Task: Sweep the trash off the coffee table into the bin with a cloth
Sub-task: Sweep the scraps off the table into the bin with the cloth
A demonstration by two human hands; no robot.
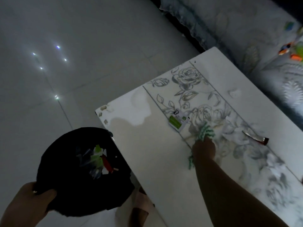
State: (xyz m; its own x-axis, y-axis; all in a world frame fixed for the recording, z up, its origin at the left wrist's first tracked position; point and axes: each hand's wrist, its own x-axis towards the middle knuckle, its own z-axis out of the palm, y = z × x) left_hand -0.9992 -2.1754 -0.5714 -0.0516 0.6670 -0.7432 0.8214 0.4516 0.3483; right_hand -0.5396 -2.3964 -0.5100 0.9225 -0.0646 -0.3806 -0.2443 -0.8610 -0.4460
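A white coffee table (147,153) with a grey rose pattern fills the right half. My right hand (204,149) is shut on a green-and-white striped cloth (203,131) pressed on the tabletop. Just left of the cloth lies a green-and-white packet (177,119). A red-and-silver tube (257,138) lies to the right of the hand. My left hand (31,203) grips the near rim of a black bin (65,177), held against the table's left edge. Inside the bin lies trash (100,159): green, red and clear scraps.
A glossy tiled floor (73,54) spreads to the left and behind. A sofa with a floral cover (246,27) runs along the far right, with coloured toys (293,49) on it. A foot (139,210) shows under the table edge. A small white scrap (234,93) lies near the far side.
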